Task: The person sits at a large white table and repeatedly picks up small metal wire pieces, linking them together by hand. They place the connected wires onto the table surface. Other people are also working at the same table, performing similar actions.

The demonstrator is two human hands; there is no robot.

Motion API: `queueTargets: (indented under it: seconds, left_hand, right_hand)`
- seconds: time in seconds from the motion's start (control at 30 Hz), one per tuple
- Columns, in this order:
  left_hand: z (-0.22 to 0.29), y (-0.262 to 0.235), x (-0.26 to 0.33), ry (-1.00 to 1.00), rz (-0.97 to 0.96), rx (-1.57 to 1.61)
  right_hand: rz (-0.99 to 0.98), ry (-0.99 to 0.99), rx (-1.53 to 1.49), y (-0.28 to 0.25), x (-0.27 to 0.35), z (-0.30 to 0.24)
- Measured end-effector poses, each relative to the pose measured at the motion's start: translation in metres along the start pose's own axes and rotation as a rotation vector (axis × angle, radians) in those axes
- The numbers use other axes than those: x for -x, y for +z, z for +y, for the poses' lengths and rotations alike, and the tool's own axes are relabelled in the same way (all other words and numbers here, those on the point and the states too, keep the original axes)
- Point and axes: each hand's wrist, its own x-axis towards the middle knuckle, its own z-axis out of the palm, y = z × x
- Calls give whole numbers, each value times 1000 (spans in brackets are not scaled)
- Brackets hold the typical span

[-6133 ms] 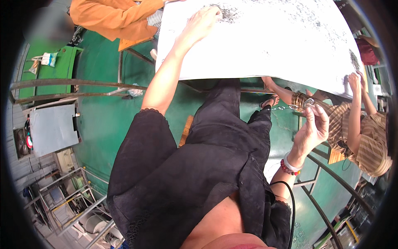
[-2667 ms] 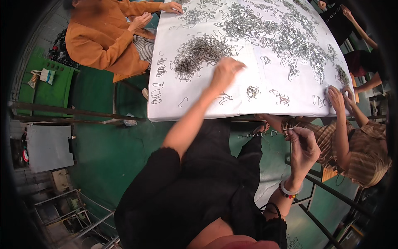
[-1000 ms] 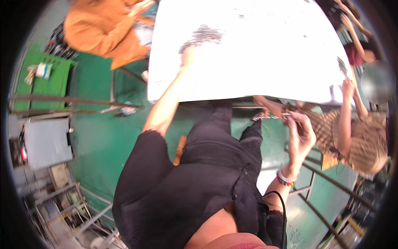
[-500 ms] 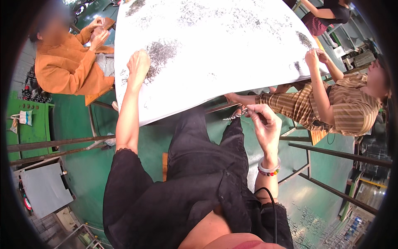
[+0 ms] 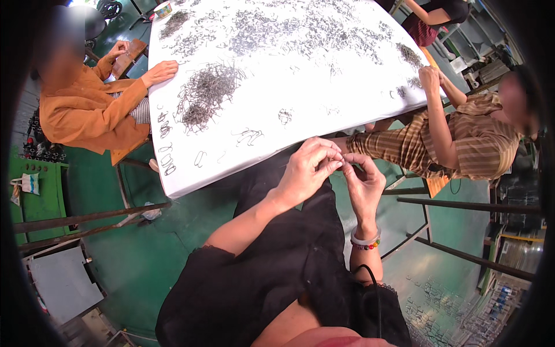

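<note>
Just off the near edge of the white-covered table (image 5: 318, 104), my two hands meet fingertip to fingertip above my lap. My left hand (image 5: 306, 170) is closed in a pinch, and what it grips is too small and hidden to name. My right hand (image 5: 365, 184), with bracelets at the wrist, is also pinched closed on small metal pieces, mostly hidden by the fingers. On the cloth beyond lie a dark heap of thin bent wire pieces (image 5: 211, 92), a small cluster of wire pieces (image 5: 285, 116) and some loose wire pieces (image 5: 248, 137).
A person in an orange jacket (image 5: 75, 124) sits at the left with one hand on the table. To the right, a person in striped clothes (image 5: 468, 139) works with both hands at the table edge. Metal bars (image 5: 462, 205) run beside me. A paper tub (image 5: 163, 10) stands at the far left corner.
My left hand has come off the table by the dark heap, moving right and nearer to meet my right hand. The metal pieces hanging from my right fingers are now mostly hidden.
</note>
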Motion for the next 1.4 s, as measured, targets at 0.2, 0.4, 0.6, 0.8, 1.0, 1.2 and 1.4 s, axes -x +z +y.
queueTargets:
  seconds: [0.2, 0.4, 0.6, 0.8, 1.0, 1.2, 1.4]
  left_hand:
    - [-11, 10, -1, 3, 105, 19]
    - [-19, -2, -8, 83, 84, -117]
    - [-29, -2, -9, 32, -34, -115]
    - [-39, -4, -7, 1, -68, -104]
    - [-45, -3, -4, 2, -37, -112]
    - [-39, -3, 10, 4, -36, -75]
    - [-32, -10, 22, -9, 1, -60]
  right_hand:
    - [-77, -165, -45, -3, -9, 24]
    - [-68, 72, 16, 1, -109, 58]
    - [-13, -380, 753, 52, -226, 170]
    - [-31, -118, 543, 43, -254, 190]
    - [124, 278, -581, 37, -239, 174]
    - [5, 248, -701, 42, -246, 166]
    - [-95, 331, -566, 52, -243, 142]
